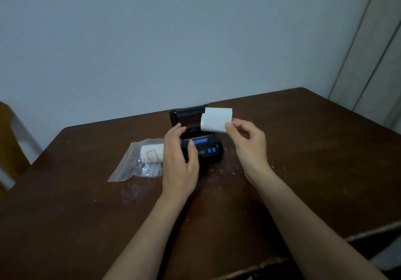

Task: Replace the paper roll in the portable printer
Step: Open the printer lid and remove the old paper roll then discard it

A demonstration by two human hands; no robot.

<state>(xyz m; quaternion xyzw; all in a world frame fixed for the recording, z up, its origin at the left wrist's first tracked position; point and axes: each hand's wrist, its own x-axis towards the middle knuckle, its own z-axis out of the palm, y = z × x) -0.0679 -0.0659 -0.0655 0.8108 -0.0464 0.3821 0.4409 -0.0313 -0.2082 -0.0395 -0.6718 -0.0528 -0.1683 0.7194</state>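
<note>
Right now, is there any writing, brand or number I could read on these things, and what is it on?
No text here is legible.
Printer: light marks on its blue strip, too blurred to read.
Roll in the plastic bag: a red outline mark, no readable words.
Paper in the right hand: blank.

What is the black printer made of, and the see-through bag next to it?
The small black portable printer looks like hard matte plastic: moulded edges, dull surface, blue buttons. The clear zip-top bag seems to be thin soft plastic film: it is see-through, wrinkled and shiny, with a paper roll visible inside.
</note>
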